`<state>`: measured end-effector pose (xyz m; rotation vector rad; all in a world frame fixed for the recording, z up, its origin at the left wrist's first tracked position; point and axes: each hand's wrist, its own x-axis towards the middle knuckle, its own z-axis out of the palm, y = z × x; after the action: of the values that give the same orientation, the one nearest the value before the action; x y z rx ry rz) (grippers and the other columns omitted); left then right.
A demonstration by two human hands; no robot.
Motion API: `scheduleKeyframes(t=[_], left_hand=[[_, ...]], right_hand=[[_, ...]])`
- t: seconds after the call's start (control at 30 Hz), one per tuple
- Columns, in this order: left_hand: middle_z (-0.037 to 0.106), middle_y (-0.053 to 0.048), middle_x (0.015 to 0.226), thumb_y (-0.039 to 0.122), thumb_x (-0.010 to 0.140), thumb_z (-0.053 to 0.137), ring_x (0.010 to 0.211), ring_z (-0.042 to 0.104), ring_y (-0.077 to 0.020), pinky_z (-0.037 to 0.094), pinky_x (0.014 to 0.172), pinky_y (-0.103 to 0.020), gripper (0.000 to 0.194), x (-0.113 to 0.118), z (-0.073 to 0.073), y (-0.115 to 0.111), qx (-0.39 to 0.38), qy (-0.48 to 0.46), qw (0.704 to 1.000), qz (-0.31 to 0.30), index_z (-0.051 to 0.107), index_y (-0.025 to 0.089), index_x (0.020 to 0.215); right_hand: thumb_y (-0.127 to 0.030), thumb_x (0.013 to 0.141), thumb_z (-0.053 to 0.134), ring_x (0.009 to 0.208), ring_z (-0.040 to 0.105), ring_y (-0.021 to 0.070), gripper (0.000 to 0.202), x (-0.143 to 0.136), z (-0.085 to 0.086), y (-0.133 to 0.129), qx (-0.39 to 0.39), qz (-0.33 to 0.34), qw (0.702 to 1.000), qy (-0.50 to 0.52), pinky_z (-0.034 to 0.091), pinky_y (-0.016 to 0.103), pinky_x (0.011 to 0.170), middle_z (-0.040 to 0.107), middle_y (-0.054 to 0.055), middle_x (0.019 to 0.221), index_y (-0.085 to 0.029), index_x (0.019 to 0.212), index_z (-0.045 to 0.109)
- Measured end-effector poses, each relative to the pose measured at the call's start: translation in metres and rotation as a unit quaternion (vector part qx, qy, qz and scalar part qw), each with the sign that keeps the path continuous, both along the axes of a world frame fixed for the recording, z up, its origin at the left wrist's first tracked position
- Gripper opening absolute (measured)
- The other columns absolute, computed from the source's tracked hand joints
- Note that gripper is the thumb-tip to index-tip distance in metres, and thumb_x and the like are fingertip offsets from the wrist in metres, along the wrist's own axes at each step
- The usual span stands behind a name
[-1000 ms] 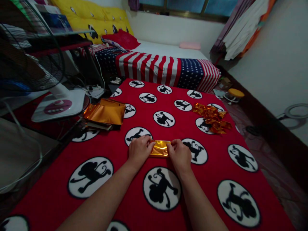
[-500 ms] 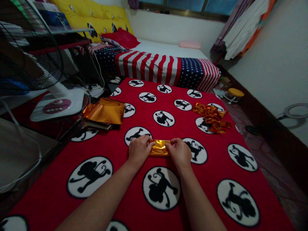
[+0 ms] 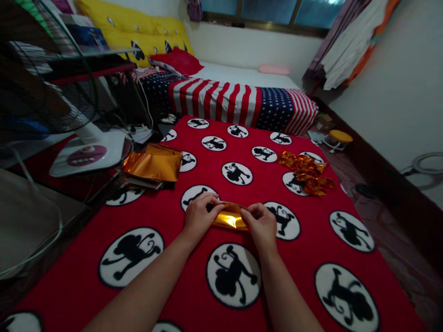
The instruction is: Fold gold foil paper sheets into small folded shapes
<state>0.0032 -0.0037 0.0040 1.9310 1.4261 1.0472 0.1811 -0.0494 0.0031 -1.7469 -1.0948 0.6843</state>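
A shiny gold foil paper [image 3: 230,217], folded into a narrow strip, lies across the middle of the red cloth [image 3: 221,190] with black monkey figures in white circles. My left hand [image 3: 200,216] pinches its left end between thumb and fingers. At the other end, my right hand [image 3: 260,224] grips the same strip, with the thumb on the near face. The fingertips behind the foil are partly hidden. To the left is a stack of flat gold foil sheets [image 3: 154,162]. Several folded gold foil pieces [image 3: 306,170] lie in a heap at the right.
A fan with a white base [image 3: 90,154] stands at the left, beside a shelf with cables. Beyond the cloth is a bed with a stars-and-stripes cover [image 3: 221,99]. A small yellow-topped stool [image 3: 340,136] stands on the floor at right.
The foil strip's upper edge has lifted and bowed between my hands, and its face looks taller. Both hands keep their hold at the ends. The camera view has shifted slightly.
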Motion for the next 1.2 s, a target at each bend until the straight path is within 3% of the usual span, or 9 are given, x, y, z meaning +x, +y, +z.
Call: scheduleKeyframes(t=[0.17,0.27,0.4,0.73,1.2], left_hand=[[0.067,-0.002,0.072,0.032,0.077,0.067,0.066,0.062,-0.0143,0.049,0.063,-0.024,0.016,-0.0002,-0.0048,0.0031,-0.114,-0.167,0.978,-0.045,0.064,0.016,0.075],[0.066,-0.001,0.074,0.030,0.071,0.072,0.068,0.064,-0.0140,0.051,0.064,-0.023,0.019,0.0009,-0.0061,0.0043,-0.139,-0.249,0.958,-0.035,0.060,0.016,0.077],[0.068,-0.001,0.076,0.028,0.067,0.076,0.071,0.068,-0.0156,0.053,0.066,-0.024,0.035,0.0007,-0.0042,0.0049,-0.182,-0.312,0.932,-0.020,0.057,0.017,0.095],[0.069,0.000,0.072,0.027,0.066,0.076,0.068,0.069,-0.0150,0.054,0.064,-0.023,0.042,-0.0001,-0.0016,0.0051,-0.191,-0.331,0.924,-0.023,0.057,0.016,0.102],[0.071,-0.002,0.076,0.029,0.066,0.075,0.073,0.071,-0.0173,0.055,0.066,-0.024,0.042,0.0000,-0.0033,0.0051,-0.190,-0.319,0.928,-0.018,0.058,0.016,0.102]], right_hand=[[-0.041,0.065,0.077,0.053,0.050,0.0113,0.031,0.0033,-0.0031,0.0040,0.060,0.019,0.986,0.152,0.040,0.022,0.050,0.055,-0.004,0.059,-0.018,0.067,0.056],[-0.043,0.063,0.079,0.053,0.050,0.0112,0.035,0.0025,-0.0036,0.0048,0.064,0.017,0.984,0.168,0.041,0.023,0.050,0.056,-0.003,0.059,-0.018,0.066,0.056],[-0.043,0.064,0.079,0.054,0.053,0.0117,0.034,0.0020,-0.0056,0.0041,0.069,0.019,0.981,0.178,0.044,0.023,0.052,0.059,-0.002,0.062,-0.018,0.070,0.057],[-0.043,0.066,0.077,0.062,0.062,0.0159,0.029,0.0037,-0.0035,0.0020,0.058,0.044,0.977,0.199,0.050,0.027,0.059,0.068,0.002,0.069,-0.017,0.074,0.066],[-0.041,0.067,0.077,0.058,0.061,0.0155,0.026,0.0034,0.0012,0.0019,0.054,0.040,0.979,0.192,0.048,0.025,0.055,0.067,0.002,0.064,-0.016,0.071,0.068]])
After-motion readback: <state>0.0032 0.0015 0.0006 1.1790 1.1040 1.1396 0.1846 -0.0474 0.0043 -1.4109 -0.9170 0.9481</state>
